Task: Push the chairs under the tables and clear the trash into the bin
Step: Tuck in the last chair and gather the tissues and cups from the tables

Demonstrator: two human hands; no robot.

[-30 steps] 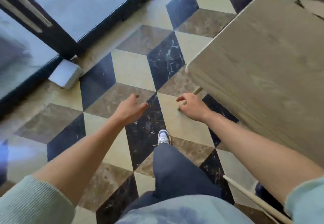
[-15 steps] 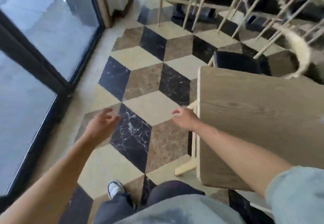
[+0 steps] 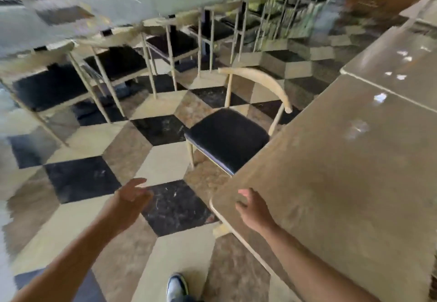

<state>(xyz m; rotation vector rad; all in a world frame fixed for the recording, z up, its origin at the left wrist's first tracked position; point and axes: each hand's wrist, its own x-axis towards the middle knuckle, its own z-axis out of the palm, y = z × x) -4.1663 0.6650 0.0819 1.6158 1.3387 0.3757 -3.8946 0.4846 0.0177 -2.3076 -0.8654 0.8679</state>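
A chair (image 3: 227, 136) with a black seat and a curved pale wooden back stands partly out from the near wooden table (image 3: 343, 195), its seat corner just under the table's edge. Small white scraps of trash (image 3: 380, 97) lie on the table tops at the right. My right hand (image 3: 254, 209) hovers over the table's near corner with loosely bent fingers and holds nothing. Over the tiled floor, my left hand (image 3: 133, 194) reaches forward, fingers relaxed and empty. The whole view is blurred.
A row of several black-seated chairs (image 3: 118, 63) stands along a long table (image 3: 99, 6) at the back left. A second table (image 3: 402, 58) adjoins the near one at the right. Checked marble floor (image 3: 160, 167) lies between the rows. My shoe (image 3: 176, 287) shows at the bottom.
The view has swung up and to the right, away from the glass door. The near chair and the far row of chairs have come into sight. Both hands stay empty in front of me.
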